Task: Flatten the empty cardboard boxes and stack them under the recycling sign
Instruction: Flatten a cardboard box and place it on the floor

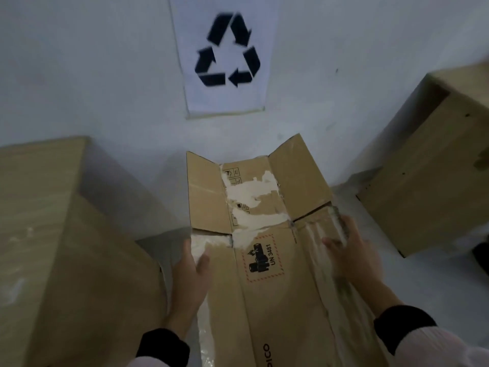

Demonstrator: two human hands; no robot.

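A flattened brown cardboard box [275, 292] with a UN 3481 battery label and torn white patches lies lengthwise in front of me, its far flaps [299, 178] splayed upward near the wall. My left hand [189, 276] grips its left edge, thumb on top. My right hand [352, 250] holds the right edge, which is covered in crinkled clear tape. A white paper recycling sign [225, 54] with a black triangle of arrows hangs on the wall straight ahead, above the box's far end.
A wooden cabinet [66, 247] stands close on the left and another wooden cabinet [434, 168] on the right. The pale wall [92, 75] is straight ahead. A strip of grey floor [164, 239] lies between the cabinets.
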